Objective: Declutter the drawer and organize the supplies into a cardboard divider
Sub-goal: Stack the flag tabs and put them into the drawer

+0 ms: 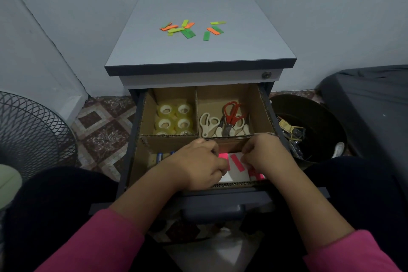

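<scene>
The drawer (130,152) of a grey cabinet (198,51) stands pulled out, lined with a cardboard divider (196,104) that splits it into compartments. The far left compartment holds rolls of clear tape (174,119) packed together; the far right one holds several scissors (223,123), cream-handled pairs with a red-handled pair lying on top of them. Both hands reach into the near right compartment. The left hand (198,165) has its fingers curled over pink sticky flags (237,162) that lie on a white pad (234,174); whether its grip actually pinches one is hidden by the knuckles. The right hand (265,154) has its fingertips bent down onto the same pink flags, the grip seemingly pinching at them, though the contact is partly hidden. In the near left compartment, blue-capped items (160,157) show just beside the left hand. On the cabinet's tabletop, green, orange and yellow flags (187,28) lie scattered in two loose groups. A black bin (313,121) with scraps inside stands to the right of the drawer, and a wire mesh basket (33,130) to the left, on a patterned tile floor (103,121)
</scene>
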The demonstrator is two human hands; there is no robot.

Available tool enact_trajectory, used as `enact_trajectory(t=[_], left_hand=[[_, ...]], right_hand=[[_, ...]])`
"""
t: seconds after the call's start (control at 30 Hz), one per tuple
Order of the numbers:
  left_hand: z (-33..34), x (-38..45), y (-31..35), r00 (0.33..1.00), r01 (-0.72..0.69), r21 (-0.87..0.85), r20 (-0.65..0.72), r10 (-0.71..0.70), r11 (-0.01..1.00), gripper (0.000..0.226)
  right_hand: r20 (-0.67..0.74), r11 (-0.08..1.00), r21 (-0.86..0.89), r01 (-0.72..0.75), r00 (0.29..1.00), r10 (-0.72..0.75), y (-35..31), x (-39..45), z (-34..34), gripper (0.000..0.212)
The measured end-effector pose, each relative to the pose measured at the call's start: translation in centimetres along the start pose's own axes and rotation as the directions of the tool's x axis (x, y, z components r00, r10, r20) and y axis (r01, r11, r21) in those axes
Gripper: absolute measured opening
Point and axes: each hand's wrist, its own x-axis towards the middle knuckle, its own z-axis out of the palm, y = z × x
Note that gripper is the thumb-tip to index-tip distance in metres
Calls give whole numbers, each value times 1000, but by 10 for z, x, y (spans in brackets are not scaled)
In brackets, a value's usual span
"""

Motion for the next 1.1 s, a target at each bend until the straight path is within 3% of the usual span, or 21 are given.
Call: enact_trajectory(t=[0.17,1.1], left_hand=[[4,3,-3,1000,-6,15,5,6,1000,30],[5,5,-3,999,-39,75,4,39,996,29]], right_hand=[[184,971,-171,168,973,-136,0,-1,-3,40],[12,940,-236,247,968,-252,-5,-1,15,27]])
